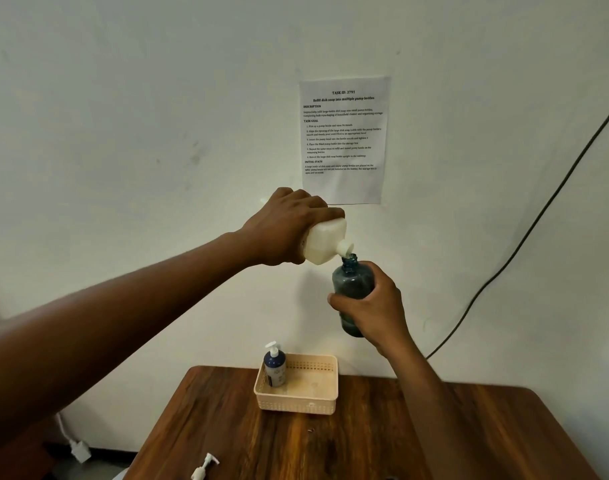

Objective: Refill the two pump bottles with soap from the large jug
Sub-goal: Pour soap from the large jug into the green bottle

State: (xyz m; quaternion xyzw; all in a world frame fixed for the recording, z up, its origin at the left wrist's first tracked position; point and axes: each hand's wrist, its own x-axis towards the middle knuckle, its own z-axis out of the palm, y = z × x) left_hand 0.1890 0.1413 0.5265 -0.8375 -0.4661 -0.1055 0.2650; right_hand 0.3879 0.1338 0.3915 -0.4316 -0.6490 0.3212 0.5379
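Both vessels are held in the air above the table, in front of the wall. The left hand grips the white jug round its body, fingers curled over the top, tipping it so the spout sits just at the open neck of the blue bottle. The right hand wraps that bottle at mid-body, holding it near upright.

Judgement: the jug is rigid plastic, its weight shifting as soap moves; a body grip suits it. The bottle looks smooth and likely slippery if soap runs over it.

A capped pump bottle stands in the basket near the table's far edge. A loose pump head lies at the near left edge.
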